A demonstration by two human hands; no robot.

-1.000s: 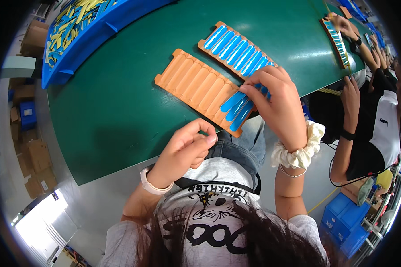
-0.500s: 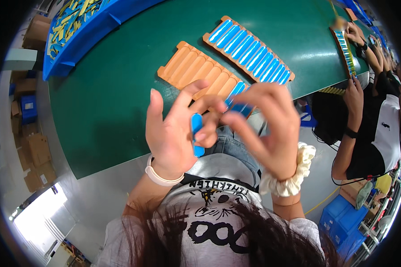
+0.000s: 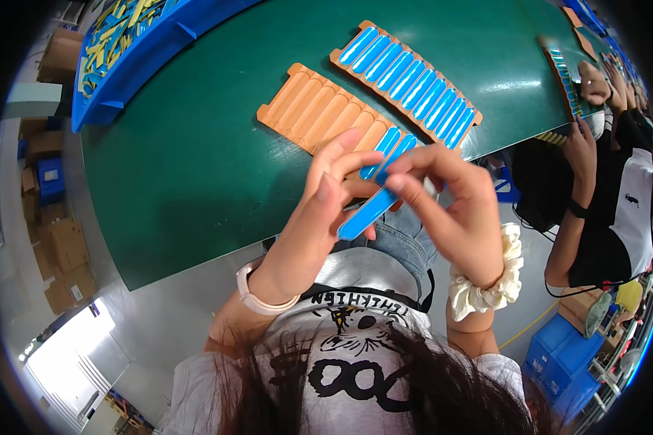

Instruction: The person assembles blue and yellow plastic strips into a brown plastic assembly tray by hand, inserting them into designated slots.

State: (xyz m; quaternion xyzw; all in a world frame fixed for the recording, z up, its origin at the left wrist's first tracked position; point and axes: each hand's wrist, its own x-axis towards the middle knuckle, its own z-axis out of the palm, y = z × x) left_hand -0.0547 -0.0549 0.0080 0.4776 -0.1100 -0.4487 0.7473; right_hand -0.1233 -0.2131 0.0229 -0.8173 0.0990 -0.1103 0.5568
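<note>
A slim blue strip with rounded ends (image 3: 368,216) slants between my hands above my lap. My right hand (image 3: 453,210) is closed on its upper end, pinching it between thumb and fingers. My left hand (image 3: 308,217) is beside the strip, its fingers apart and loosely bent; some pass behind the strip, and whether they touch it I cannot tell. Just beyond the hands lies an orange-brown slotted tray (image 3: 305,105), with blue strips in the slots at its right end and bare slots at its left. My hands hide its near right corner.
A second slotted tray (image 3: 336,58) full of blue strips lies behind it on the green table (image 3: 189,174). At the far left is a blue bin (image 3: 152,61) of yellow and blue strips. To the right, a co-worker's hand (image 3: 580,148) is at another filled tray (image 3: 561,80).
The blue strip has gone from between my left fingers into my right hand's pinch and now slants. My left hand has turned and its fingers have drawn in; my right hand has moved slightly right.
</note>
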